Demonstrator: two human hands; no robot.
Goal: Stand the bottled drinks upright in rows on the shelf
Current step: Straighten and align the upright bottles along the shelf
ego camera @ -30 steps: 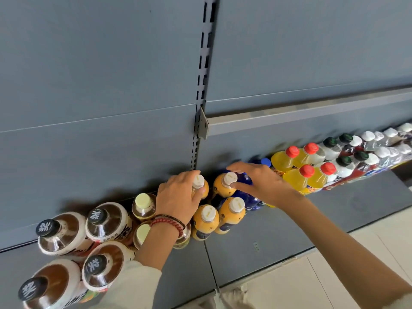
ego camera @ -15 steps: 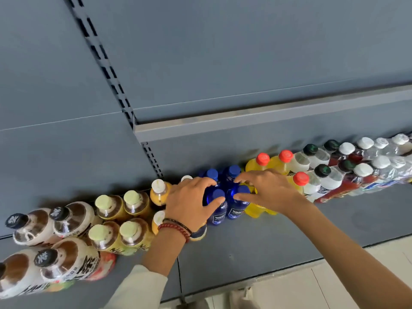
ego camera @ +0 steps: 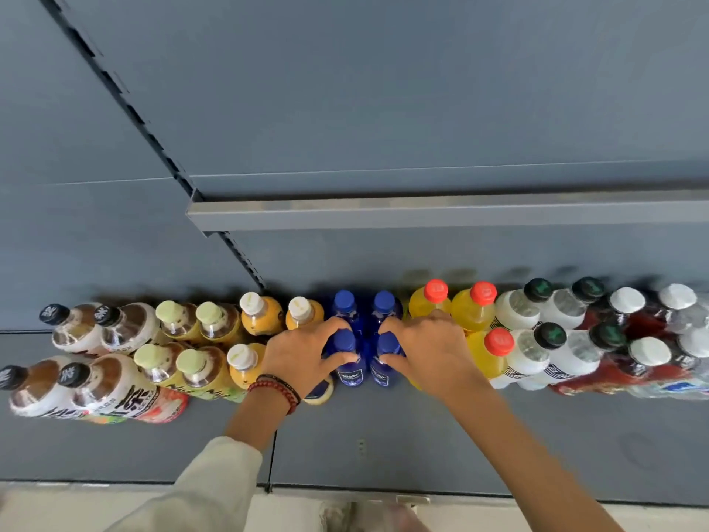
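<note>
I see left hand (ego camera: 303,355) curled round the front-left blue bottle (ego camera: 351,374), right hand (ego camera: 429,347) curled round the front-right blue bottle (ego camera: 381,374); both upright on shelf (ego camera: 422,435).

Between our left hand (ego camera: 301,357) and right hand (ego camera: 429,351) we see the blue bottles (ego camera: 351,373), glossy see-through plastic topped with smooth, duller plastic caps. Just right of the right hand, the yellow bottles (ego camera: 474,314) shine the same way under red plastic caps. The shelf (ego camera: 422,447) below both hands looks like matt painted metal. At the left hand's wrist we see shiny red beads (ego camera: 268,385) and a soft cloth sleeve (ego camera: 215,489).
</note>
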